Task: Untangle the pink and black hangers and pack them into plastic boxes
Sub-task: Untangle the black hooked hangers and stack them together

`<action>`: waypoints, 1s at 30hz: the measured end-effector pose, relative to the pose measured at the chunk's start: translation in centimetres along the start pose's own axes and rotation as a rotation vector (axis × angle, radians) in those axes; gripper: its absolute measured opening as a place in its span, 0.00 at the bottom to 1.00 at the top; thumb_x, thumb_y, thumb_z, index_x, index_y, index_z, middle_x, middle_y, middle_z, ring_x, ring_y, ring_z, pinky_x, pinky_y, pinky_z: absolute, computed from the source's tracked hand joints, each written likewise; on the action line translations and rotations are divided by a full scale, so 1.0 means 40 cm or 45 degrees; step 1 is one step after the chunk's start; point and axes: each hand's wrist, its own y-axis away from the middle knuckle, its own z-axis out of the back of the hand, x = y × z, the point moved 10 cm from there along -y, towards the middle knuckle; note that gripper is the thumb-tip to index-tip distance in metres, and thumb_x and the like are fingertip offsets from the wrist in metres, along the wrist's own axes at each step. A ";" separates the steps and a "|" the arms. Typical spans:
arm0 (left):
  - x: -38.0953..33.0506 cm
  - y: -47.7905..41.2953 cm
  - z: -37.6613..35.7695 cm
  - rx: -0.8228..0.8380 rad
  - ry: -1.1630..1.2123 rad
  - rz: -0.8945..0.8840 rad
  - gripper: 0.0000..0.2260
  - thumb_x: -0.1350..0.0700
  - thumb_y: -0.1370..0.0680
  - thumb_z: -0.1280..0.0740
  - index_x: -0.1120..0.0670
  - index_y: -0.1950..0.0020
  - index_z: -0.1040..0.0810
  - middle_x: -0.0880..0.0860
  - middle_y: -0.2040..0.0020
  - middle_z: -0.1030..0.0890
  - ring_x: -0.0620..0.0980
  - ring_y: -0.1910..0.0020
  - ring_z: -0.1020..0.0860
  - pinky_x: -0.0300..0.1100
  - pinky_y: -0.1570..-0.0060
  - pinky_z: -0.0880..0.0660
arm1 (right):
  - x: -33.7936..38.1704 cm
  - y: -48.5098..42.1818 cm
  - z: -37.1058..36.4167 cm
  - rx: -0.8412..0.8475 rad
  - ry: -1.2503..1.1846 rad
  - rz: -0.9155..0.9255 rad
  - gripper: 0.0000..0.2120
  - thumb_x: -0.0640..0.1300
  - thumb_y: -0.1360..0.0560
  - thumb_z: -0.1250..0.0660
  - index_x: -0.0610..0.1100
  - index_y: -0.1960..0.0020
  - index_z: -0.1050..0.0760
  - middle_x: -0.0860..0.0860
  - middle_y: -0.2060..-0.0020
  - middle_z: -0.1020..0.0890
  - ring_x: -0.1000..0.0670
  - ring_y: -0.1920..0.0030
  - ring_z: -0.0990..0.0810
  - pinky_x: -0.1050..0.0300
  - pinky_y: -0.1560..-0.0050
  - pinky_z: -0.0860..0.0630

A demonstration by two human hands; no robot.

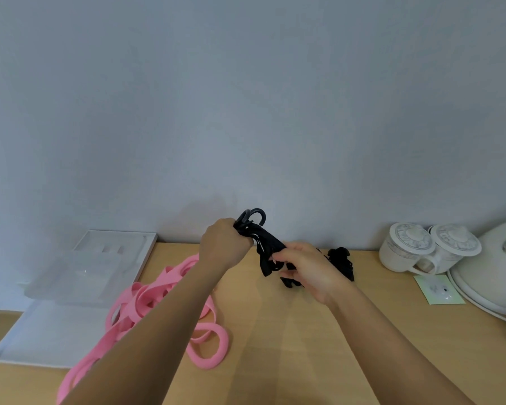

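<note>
Pink hangers (158, 305) lie loose on the worktop (289, 331), beside the plastic box (79, 267).
Left hand (222, 244) closed on the black hangers (268, 249) at their hooks, right hand (307, 270) pinching lower; they seem light, soft, snag-prone.

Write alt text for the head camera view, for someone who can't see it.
Both hands hold a bundle of black hangers above a wooden table, the left hand near the hooks, the right hand lower. Pink hangers lie tangled at left beside clear plastic boxes.
</note>
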 end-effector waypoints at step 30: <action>0.026 -0.006 -0.018 0.035 0.155 0.116 0.12 0.61 0.31 0.33 0.55 0.71 0.34 0.50 0.77 0.32 0.49 0.75 0.34 0.39 0.73 0.40 | 0.011 0.025 -0.011 -0.122 -0.441 0.180 0.06 0.37 0.25 0.36 0.43 0.59 0.22 0.50 0.63 0.19 0.51 0.57 0.24 0.55 0.48 0.30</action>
